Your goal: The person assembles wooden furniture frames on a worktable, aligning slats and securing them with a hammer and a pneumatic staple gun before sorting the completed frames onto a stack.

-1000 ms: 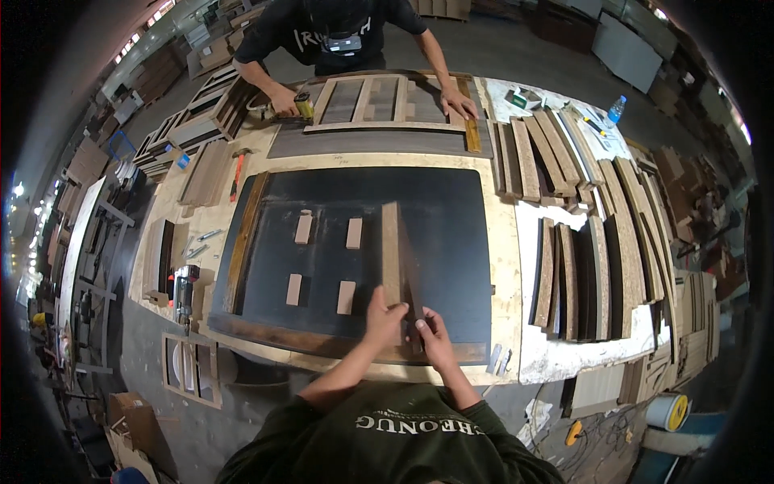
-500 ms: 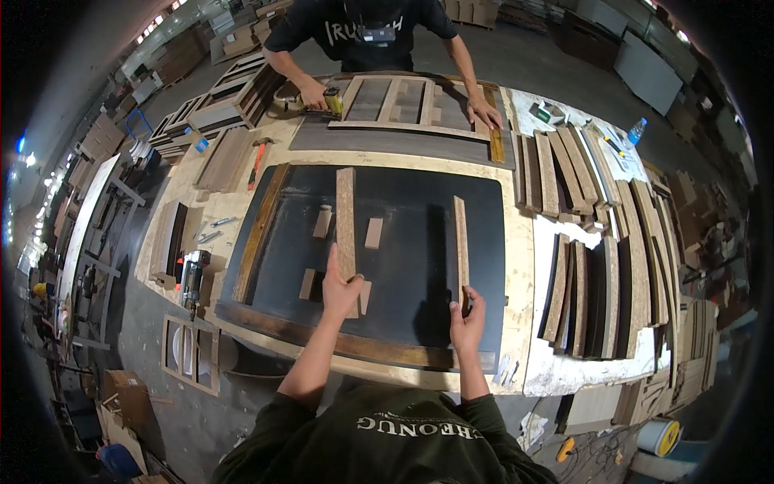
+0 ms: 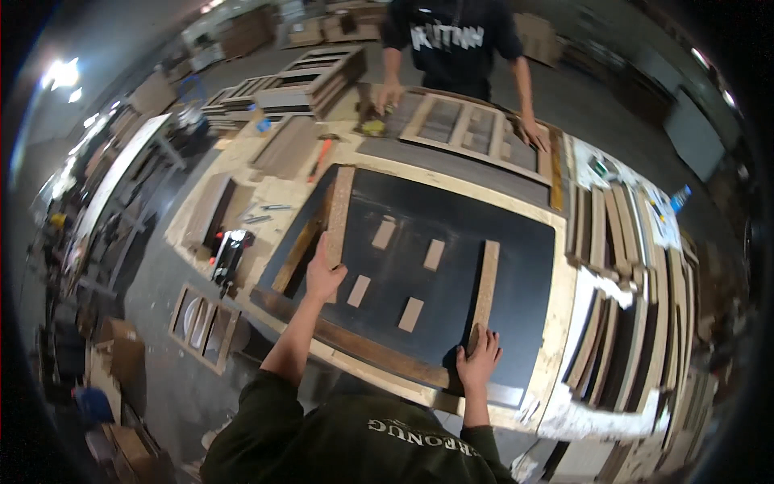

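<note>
A black board (image 3: pixel 451 211) lies in front of me, with brown wooden strips (image 3: pixel 379 352) along its left and near edges. My left hand (image 3: pixel 325 278) is closed on a long particleboard strip (image 3: pixel 342 211) beside the left edge strip. Further right, my right hand (image 3: pixel 478 359) grips the near end of a second particleboard strip (image 3: pixel 487 284), which lies lengthwise on the board. Its fingers wrap over that end. Between the two strips lie several small wooden blocks (image 3: pixel 410 315), apart from each other.
Across the table a co-worker's hands rest near a ladder-like wooden frame (image 3: pixel 459 145). Stacked strips (image 3: pixel 617 230) fill the right side. A power drill (image 3: pixel 231 254), a hammer (image 3: pixel 325 149) and a plank stack (image 3: pixel 208 211) are on the left.
My left hand has carried its strip left, from among the blocks to the left edge strip. The right strip now lies flatter on the board. The whole view has turned.
</note>
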Motion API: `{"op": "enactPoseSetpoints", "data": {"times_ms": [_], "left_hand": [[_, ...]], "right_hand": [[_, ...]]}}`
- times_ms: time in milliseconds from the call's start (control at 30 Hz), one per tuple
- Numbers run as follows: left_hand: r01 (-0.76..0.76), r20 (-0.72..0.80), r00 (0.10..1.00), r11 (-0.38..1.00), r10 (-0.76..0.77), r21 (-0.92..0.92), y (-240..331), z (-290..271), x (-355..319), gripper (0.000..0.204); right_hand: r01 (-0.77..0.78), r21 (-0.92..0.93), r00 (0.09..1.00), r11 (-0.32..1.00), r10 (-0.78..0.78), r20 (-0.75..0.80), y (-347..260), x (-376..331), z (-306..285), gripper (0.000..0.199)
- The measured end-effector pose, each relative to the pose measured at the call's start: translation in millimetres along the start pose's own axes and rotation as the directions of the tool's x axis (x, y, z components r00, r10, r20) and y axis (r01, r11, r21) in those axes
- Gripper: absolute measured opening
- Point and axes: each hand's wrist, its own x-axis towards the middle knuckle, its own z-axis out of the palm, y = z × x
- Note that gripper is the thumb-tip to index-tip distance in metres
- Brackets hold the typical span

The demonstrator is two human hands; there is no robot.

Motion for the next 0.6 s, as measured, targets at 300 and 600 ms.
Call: {"op": "enactPoseSetpoints", "data": {"times_ms": [300, 600], "left_hand": [[0.051, 0.288, 0.957, 0.952, 0.040, -0.301, -42, 14, 6, 0.081], [-0.288, 0.413, 0.850, 0.945, 0.326, -0.154, -20, 58, -24, 0.074]], "right_hand": [[-0.185, 0.033, 0.951, 0.982, 0.187, -0.245, -46, -1, 38, 0.054], [-0.133, 0.219, 0.918, 0.967, 0.203, -0.340, -117, 8, 80, 0.037]]}}
